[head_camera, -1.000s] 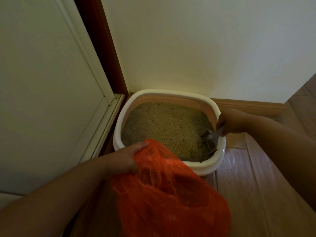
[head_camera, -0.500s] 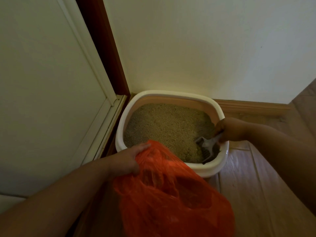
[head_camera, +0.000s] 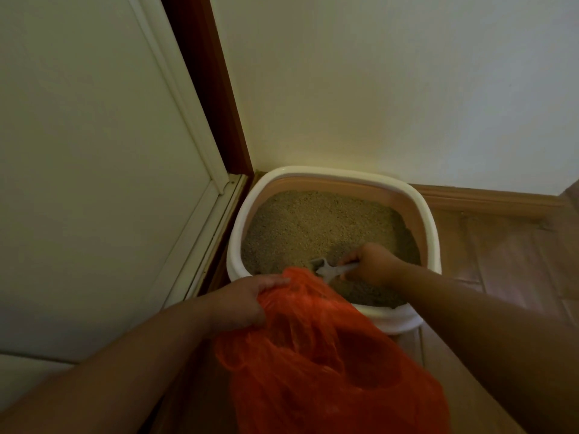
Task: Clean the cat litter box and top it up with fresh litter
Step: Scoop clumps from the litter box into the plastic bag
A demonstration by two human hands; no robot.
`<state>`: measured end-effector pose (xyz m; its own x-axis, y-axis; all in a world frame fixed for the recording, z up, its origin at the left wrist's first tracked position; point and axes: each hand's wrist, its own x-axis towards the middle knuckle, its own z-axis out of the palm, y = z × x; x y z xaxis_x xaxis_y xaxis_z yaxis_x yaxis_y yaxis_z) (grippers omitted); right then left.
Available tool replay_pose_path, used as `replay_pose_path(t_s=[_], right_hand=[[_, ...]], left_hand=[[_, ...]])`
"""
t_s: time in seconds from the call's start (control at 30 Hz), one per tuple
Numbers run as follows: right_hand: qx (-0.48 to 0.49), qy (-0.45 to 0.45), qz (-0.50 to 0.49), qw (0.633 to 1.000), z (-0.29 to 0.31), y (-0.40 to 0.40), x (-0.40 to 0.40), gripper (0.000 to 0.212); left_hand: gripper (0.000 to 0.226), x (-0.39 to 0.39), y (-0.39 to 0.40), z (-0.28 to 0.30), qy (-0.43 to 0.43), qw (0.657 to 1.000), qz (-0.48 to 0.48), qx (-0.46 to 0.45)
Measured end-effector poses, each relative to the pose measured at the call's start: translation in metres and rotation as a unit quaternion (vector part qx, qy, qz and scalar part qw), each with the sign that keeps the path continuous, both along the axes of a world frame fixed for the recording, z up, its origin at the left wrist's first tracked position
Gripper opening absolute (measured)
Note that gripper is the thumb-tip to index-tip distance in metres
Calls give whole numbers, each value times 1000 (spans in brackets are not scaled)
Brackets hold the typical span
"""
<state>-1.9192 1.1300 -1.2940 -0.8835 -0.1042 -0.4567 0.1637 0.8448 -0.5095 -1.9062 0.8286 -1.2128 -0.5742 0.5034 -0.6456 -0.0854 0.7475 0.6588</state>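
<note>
Over 1 litter box, right hand gripping 1 scoop, left hand clutching 1 bag (orange)

You have nothing to read here: no lettering, label, brand, number or sign shows on any surface in your head view.
</note>
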Motion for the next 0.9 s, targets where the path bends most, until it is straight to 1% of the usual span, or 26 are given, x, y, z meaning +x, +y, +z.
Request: replay_pose_path(t_s=[0.07, 0.23, 0.37, 0.5, 0.6, 0.67, 0.77, 0.9], right_hand=[[-13, 10, -8, 1000, -4, -15, -5, 30], [-72, 21, -66, 995, -20, -43, -14, 28], [-133, 15, -117, 984, -31, -58, -18, 37], [-168, 25, -135, 976, -35, -63, -15, 30], [-199, 11, -159, 967, -35, -53, -12, 28], [-223, -5, -189, 956, -31, -40, -6, 30], [-268, -21, -248, 931, -15, -18, 2, 36], [-307, 6, -286, 908, 11, 13, 11, 42]], left_hand=[[88, 2, -2, 1, 7, 1000, 10, 6], [78, 6, -9, -2, 13, 999, 35, 16], [76, 11, -11, -4, 18, 998, 48, 24], [80, 13, -12, -4, 16, 998, 51, 28], [81, 13, -9, -4, 23, 997, 65, 46], [81, 12, -8, -3, 32, 996, 68, 55], [85, 10, -6, -4, 42, 995, 66, 56], [87, 8, 0, -2, 58, 994, 63, 60]])
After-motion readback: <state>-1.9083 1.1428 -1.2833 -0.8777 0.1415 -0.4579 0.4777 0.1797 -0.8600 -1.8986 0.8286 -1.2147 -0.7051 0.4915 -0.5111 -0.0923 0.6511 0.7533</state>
